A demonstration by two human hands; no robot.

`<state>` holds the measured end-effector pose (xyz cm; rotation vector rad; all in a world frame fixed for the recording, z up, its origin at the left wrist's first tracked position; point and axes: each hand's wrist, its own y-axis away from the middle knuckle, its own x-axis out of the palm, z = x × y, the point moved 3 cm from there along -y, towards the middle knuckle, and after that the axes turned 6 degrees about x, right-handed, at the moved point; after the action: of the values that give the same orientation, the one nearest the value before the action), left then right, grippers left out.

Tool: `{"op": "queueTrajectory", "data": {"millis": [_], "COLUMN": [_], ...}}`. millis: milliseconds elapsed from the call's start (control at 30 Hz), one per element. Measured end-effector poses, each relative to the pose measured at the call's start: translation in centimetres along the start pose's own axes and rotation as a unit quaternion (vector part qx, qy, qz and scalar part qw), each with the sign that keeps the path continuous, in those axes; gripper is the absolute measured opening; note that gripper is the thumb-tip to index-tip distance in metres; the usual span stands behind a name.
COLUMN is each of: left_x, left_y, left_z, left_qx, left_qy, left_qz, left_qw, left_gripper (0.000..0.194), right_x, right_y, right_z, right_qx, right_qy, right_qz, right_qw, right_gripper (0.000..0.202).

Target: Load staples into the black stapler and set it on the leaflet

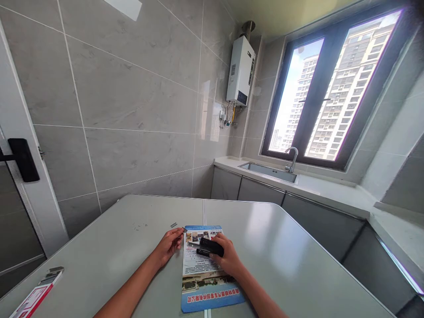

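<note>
A black stapler (212, 246) is in my right hand (227, 256), its jaws spread apart and pointing left above a printed sheet (205, 267). The sheet has blue edges, small photos and red lettering, and lies on the pale table. My left hand (169, 246) is by the sheet's upper left corner, thumb and fingertips pinched round a small dark piece (184, 229), too small to make out fully. Just beyond that hand a short strip of staples (174, 225) lies on the table.
Small dark bits (139, 227) are scattered on the table (281, 265) at the left. A red and white package (38, 293) lies at its left edge. Beyond stand a counter (318, 190) with a sink (270, 172), and a door at far left.
</note>
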<state>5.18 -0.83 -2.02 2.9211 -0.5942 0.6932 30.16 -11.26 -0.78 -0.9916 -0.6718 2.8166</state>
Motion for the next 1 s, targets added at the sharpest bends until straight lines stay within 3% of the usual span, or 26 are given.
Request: {"op": "queueTrajectory", "data": {"millis": [167, 367, 467, 633, 800, 1000], "left_x": [1.1, 1.2, 1.4, 2.0, 2.6, 2.8], "left_y": [0.7, 0.9, 0.9, 1.6, 2.3, 2.6], "left_z": [-0.2, -0.1, 0.0, -0.5, -0.7, -0.6], "left_qx": [0.013, 0.032, 0.049, 0.078, 0.077, 0.065], "left_qy": [-0.059, -0.091, -0.105, -0.137, -0.164, -0.182], "left_qz": [0.060, 0.096, 0.109, 0.134, 0.183, 0.205], "left_qw": [0.996, 0.991, 0.987, 0.978, 0.966, 0.959], "left_gripper": [0.044, 0.044, 0.045, 0.044, 0.042, 0.046], "right_x": [0.7, 0.4, -0.1, -1.0, -0.7, -0.6], "right_y": [0.3, 0.4, 0.5, 0.7, 1.3, 1.5], "right_z": [0.6, 1.1, 1.6, 3.5, 5.8, 6.8], "right_qx": [-0.006, 0.001, -0.013, -0.083, -0.145, -0.170], "right_qy": [-0.056, -0.022, 0.011, 0.072, 0.163, 0.175], "right_qz": [0.105, 0.144, 0.145, 0.088, 0.121, 0.131], "right_qw": [0.993, 0.989, 0.989, 0.990, 0.968, 0.961], "right_gripper": [0.032, 0.029, 0.030, 0.043, 0.060, 0.056]}}
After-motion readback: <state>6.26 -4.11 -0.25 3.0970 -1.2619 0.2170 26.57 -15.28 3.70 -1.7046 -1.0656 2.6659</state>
